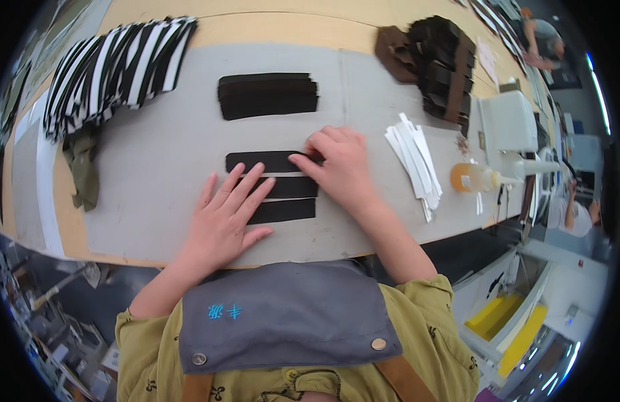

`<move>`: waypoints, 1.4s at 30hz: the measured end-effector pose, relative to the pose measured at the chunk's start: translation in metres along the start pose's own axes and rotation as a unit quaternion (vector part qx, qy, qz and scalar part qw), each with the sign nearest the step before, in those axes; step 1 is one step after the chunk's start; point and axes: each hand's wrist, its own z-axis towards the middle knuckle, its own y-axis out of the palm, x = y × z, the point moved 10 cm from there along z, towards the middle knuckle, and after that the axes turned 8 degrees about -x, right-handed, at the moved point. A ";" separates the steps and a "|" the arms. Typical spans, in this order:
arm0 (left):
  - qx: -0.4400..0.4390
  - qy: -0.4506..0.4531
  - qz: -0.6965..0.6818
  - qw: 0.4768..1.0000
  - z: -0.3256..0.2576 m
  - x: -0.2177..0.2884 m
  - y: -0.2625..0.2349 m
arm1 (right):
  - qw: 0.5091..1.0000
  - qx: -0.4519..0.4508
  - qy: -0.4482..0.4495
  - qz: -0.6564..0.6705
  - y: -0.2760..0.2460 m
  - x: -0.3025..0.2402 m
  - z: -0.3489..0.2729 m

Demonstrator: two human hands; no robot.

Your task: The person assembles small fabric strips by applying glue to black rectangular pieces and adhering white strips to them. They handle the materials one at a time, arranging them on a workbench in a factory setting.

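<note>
Three black fabric strips lie side by side across the grey mat (156, 181) in front of me: a far strip (260, 161), a middle strip (296, 188) and a near strip (283, 211). My left hand (226, 211) rests flat with fingers spread over the left part of the strips, its fingertips reaching the far one. With curled fingers and the thumb on top, my right hand (340, 164) grips the right end of the far strip. That end is hidden under the fingers. Farther away sits a stack of dark strips (268, 97).
Striped black-and-white pieces (122, 67) and an olive cloth (82, 167) lie left. Dark brown straps (444, 67) are heaped far right. White strips (417, 164), a bottle of amber liquid (465, 177) and a white container (507, 120) stand right. Other people work beyond.
</note>
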 end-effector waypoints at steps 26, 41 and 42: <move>0.115 0.029 0.018 0.993 -0.021 -0.009 -0.004 | 0.769 -0.054 0.151 -0.619 -0.189 0.188 -0.166; 0.144 0.185 -0.033 0.972 0.147 0.090 -0.064 | 0.702 0.418 -0.029 0.576 -0.154 0.201 -0.234; 0.122 0.203 -0.044 0.971 0.153 0.100 -0.053 | 0.666 0.405 -0.038 0.625 -0.140 0.195 -0.228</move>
